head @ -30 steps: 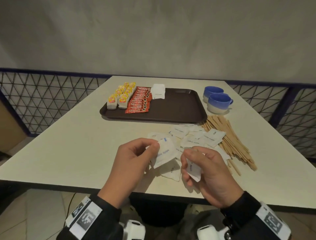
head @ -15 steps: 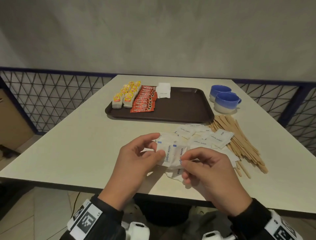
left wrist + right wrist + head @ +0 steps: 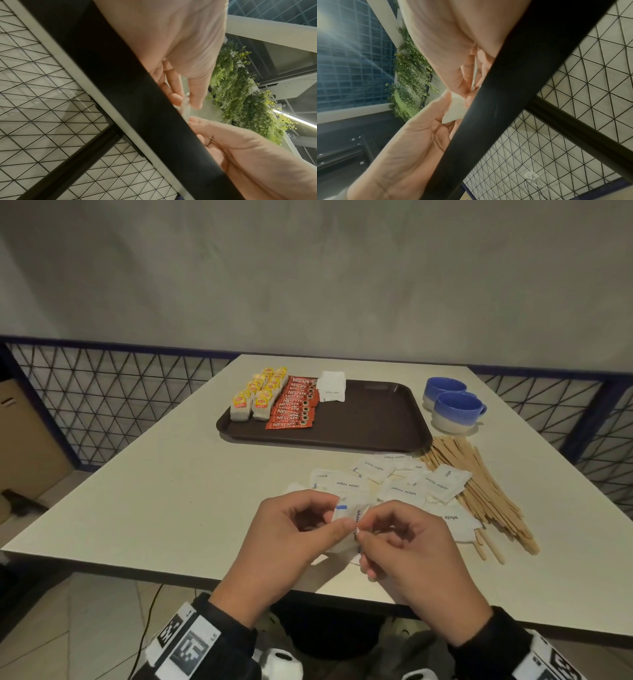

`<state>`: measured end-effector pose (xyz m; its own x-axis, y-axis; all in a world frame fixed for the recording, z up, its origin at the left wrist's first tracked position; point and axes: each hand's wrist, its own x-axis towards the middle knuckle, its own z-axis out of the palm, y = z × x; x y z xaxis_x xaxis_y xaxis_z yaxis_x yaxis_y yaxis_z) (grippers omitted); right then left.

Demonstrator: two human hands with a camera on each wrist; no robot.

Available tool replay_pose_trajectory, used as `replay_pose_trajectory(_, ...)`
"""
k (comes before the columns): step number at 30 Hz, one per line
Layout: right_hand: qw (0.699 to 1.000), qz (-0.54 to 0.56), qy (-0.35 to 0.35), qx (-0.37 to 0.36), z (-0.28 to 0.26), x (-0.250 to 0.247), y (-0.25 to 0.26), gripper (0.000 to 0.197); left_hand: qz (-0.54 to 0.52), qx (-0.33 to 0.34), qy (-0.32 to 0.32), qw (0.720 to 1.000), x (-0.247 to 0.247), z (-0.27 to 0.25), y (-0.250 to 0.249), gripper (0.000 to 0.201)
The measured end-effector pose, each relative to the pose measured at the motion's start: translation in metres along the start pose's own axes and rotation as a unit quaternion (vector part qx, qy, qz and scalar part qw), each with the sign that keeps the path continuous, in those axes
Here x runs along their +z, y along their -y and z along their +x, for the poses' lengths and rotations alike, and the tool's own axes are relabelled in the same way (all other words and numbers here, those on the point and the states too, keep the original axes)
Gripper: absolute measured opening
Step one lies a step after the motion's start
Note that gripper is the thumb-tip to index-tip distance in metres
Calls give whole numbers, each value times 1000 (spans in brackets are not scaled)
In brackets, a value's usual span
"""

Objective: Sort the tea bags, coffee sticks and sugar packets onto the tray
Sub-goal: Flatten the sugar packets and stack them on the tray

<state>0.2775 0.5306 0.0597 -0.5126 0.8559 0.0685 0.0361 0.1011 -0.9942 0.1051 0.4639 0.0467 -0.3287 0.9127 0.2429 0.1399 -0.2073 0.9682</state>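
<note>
Near the table's front edge both hands pinch a small stack of white sugar packets. My left hand holds its left side between thumb and fingers, and my right hand pinches its right edge. The wrist views show the same packets from below, half hidden by the table edge. More sugar packets lie loose on the table just beyond the hands. The brown tray holds yellow tea bags, red coffee sticks and a stack of sugar packets along its left side.
Wooden stirrers lie in a heap right of the loose packets. Two blue cups stand right of the tray. A mesh railing runs behind the white table. The tray's right half is bare.
The two hands, each holding packets apart a second ago, have come together and now pinch one joined stack. The head view has shifted slightly to the left.
</note>
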Motion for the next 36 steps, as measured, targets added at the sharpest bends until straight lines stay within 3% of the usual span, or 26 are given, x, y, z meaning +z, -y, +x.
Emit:
replay_pose_trajectory(4, 1000, 7, -18, 15, -2, 0, 2, 13, -13, -2, -21, 1000, 0, -1, 0, 6)
replay_pose_trajectory(16, 998, 50, -23, 22, -3, 2, 7, 16, -48, -6, -38, 998, -3, -3, -5, 5)
replay_pose_trajectory(25, 998, 61, -25, 20, -2, 1, 5, 29, -29, 18, -33, 999, 1, -5, -8, 6)
replay_pose_trajectory(36, 999, 41, 9, 12, -3, -7, 5, 11, -12, 7, -4, 1000, 1, -5, -9, 4)
